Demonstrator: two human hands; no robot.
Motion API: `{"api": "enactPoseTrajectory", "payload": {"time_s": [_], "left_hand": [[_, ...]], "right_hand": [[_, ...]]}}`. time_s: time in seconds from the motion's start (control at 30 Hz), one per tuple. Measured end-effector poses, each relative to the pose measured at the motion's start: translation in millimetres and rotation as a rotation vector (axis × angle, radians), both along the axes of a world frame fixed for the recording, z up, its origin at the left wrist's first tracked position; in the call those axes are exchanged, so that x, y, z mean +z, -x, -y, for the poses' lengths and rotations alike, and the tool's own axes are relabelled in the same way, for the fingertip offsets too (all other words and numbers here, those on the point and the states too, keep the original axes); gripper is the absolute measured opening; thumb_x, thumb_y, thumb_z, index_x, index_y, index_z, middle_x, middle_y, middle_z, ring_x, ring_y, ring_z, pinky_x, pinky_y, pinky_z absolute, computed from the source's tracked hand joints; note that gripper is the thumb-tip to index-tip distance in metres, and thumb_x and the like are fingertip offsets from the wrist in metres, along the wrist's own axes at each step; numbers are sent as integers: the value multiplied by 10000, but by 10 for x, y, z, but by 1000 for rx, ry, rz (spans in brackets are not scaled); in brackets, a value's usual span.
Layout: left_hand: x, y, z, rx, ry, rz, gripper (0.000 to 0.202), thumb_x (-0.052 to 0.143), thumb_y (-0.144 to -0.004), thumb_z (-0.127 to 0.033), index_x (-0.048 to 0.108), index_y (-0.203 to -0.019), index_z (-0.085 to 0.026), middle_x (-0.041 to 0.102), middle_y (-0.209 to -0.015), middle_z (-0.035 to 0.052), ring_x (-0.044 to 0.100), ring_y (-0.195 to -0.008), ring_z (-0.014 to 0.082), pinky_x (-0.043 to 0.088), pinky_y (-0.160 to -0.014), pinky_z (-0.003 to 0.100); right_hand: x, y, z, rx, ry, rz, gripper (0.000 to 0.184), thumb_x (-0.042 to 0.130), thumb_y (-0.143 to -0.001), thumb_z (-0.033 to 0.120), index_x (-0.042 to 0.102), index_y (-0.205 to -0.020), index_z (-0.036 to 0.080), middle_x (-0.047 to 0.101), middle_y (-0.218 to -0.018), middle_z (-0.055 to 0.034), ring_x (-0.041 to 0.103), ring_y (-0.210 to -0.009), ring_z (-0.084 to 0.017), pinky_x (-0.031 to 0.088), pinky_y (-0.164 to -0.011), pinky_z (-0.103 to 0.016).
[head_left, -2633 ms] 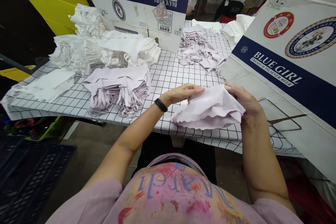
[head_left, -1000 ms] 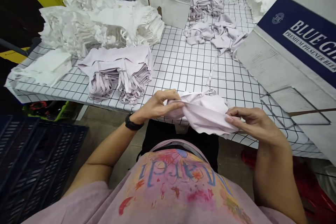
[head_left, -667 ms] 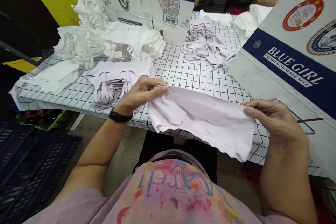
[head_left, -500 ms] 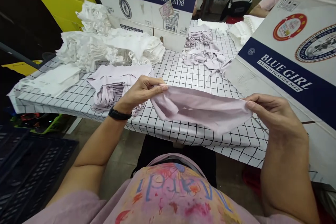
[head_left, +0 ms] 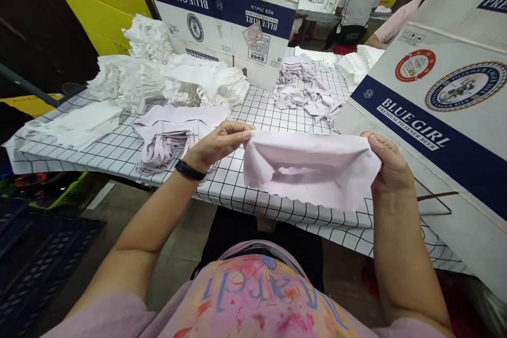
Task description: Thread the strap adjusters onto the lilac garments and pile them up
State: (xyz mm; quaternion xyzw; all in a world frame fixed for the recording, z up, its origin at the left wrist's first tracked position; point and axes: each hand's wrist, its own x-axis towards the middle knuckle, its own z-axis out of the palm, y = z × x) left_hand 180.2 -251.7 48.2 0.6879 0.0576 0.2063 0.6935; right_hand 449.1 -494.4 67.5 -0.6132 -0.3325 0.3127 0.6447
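A pale pink piece of fabric (head_left: 312, 161) is stretched between my two hands above the table edge, its wavy lower edge hanging down. My left hand (head_left: 224, 142) pinches its upper left corner. At the upper right corner, my right hand (head_left: 390, 161) grips it between thumb and fingers. The fabric has a fold or opening across its middle; which one I cannot tell. Just beyond my left hand lies a stack of similar pale pink pieces (head_left: 182, 121), with looped strips at the front.
White fabric piles (head_left: 158, 74) cover the back left of the checked table (head_left: 259, 108). Loose pink pieces (head_left: 304, 97) lie farther back. A beer carton (head_left: 222, 26) stands behind, another carton (head_left: 428, 100) at right. Blue crates (head_left: 47, 259) sit lower left. People (head_left: 358, 2) are in the background.
The fabric now hangs flatter and more fully spread, showing more of its face. My right hand has moved left and turned more upright; the view has shifted slightly.
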Motion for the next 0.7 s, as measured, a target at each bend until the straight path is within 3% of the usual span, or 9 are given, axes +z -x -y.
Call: {"api": "enactPoseTrajectory", "payload": {"time_s": [0.07, 0.17, 0.3, 0.4, 0.47, 0.53, 0.7], "left_hand": [[-43, -3, -27, 14, 55, -27, 395, 763, -845, -503, 631, -664, -178, 559, -659, 10, 520, -588, 122, 442, -569, 271], [-88, -15, -82, 50, 123, -31, 460, 795, -791, -538, 564, -618, -180, 460, -564, -31, 411, -476, 86, 359, -478, 246], [-169, -97, -185, 117, 113, -83, 493, 780, -782, -563, 515, -607, -185, 396, -537, -51, 347, -447, 72, 294, -449, 234], [-342, -187, -229, 232, -106, -218, 360, 704, -848, -527, 642, -786, -178, 584, -716, 1, 514, -596, 112, 422, -558, 247], [-514, -210, -207, 342, -361, -313, 296, 671, -875, -451, 683, -993, -180, 676, -987, 57, 625, -859, 175, 518, -760, 309], [-693, -182, -136, 388, -570, -369, 318, 648, -890, -393, 662, -1126, -181, 659, -1172, 90, 620, -1079, 228, 512, -946, 386], [-979, -18, 158, 326, -820, -391, 344, 614, -938, -409, 631, -1197, -183, 618, -1181, 96, 581, -1147, 270, 481, -1006, 440]], "right_hand": [[36, 29, -44, -3, -31, -32, 421, 809, -721, 531, 521, -648, 232, 362, -570, 23, 303, -494, -122, 224, -470, -277], [39, 39, -123, -2, -51, -38, 427, 815, -707, 528, 515, -641, 231, 363, -572, 29, 310, -495, -118, 249, -467, -268], [-209, -108, -297, 18, 39, 19, 430, 792, -712, 571, 534, -667, 230, 420, -567, 33, 350, -471, -113, 298, -441, -258], [-577, -272, -431, -38, 144, 204, 371, 755, -742, 555, 613, -719, 213, 545, -611, 9, 483, -531, -139, 405, -492, -268], [-824, -326, -453, -116, 226, 460, 293, 714, -782, 487, 685, -809, 197, 673, -772, -42, 613, -706, -194, 515, -644, -321], [-1013, -306, -398, -149, 311, 678, 259, 659, -832, 419, 724, -928, 188, 724, -997, -95, 667, -884, -240, 552, -801, -396], [-1187, -41, -78, -13, 362, 825, 324, 626, -916, 468, 716, -1083, 205, 682, -1174, -124, 668, -1060, -284, 568, -901, -465]]}}
